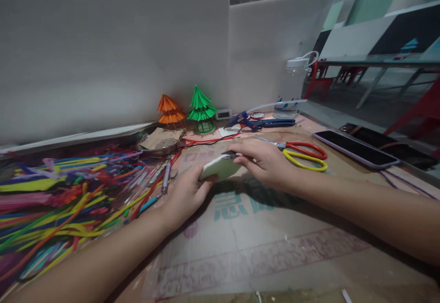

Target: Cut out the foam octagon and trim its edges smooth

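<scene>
Bare forearms (103,248) nearest. Left hand (189,190) clamped on thin, pale-green, white-edged flat piece (222,169), tilted above printed tabletop (220,243); right hand (266,162) pinches small dark object (228,154), blurred, at the piece's upper edge.

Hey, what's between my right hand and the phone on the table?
In the head view, scissors with one red and one yellow handle loop lie between your right hand and the phone.

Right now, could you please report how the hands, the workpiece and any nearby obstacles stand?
Left hand: holding pale flat piece. Right hand: at piece's upper edge by small dark item, grip blurred. Possible obstacle: scissors close by right hand.
</scene>
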The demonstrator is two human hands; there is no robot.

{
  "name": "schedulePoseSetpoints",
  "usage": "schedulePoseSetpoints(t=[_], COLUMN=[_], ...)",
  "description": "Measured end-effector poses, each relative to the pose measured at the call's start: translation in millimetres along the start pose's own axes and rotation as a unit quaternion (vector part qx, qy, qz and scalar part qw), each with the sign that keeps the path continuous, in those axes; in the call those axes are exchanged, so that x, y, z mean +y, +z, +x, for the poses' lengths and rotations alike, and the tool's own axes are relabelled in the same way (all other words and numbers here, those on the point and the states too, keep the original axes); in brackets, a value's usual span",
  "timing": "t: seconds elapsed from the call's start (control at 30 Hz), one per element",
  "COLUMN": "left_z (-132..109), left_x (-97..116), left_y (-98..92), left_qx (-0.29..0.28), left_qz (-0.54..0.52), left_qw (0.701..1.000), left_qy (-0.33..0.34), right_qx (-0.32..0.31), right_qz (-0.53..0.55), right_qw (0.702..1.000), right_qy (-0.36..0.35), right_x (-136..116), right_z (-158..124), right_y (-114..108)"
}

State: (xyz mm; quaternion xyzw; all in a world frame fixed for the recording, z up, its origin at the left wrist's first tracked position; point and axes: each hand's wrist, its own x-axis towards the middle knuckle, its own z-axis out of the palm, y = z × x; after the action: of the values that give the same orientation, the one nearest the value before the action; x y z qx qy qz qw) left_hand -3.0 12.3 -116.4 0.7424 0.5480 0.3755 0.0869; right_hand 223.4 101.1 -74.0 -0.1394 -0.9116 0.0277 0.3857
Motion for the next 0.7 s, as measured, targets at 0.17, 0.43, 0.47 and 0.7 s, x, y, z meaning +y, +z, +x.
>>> schedulePoseSetpoints(t=[0.17,0.43,0.47,0.7], left_z=[-0.1,-0.6,-0.8,3.0], left_x=[-1.5,-2.0,-3.2,-8.8], left_y=[0.9,0.8,1.3,1.1], left_qx=[-0.003,0.004,0.005,0.032], left_qz=[-0.012,-0.024,-0.028,-0.041], left_qw=[1.0,1.0,1.0,0.998], left_qy=[-0.008,-0.004,-0.008,-0.035], right_qx=[-0.007,-0.009,-0.005,0.036], right_qz=[-0.002,0.012,0.02,0.085], right_qw=[1.0,1.0,1.0,0.984], right_qy=[-0.002,0.009,0.017,0.154], right_x=[1.0,1.7,2.0,5.8], right_z=[0.2,0.9,0.7,-5.9], right_y=[-0.1,-1.3,-1.0,8.1])
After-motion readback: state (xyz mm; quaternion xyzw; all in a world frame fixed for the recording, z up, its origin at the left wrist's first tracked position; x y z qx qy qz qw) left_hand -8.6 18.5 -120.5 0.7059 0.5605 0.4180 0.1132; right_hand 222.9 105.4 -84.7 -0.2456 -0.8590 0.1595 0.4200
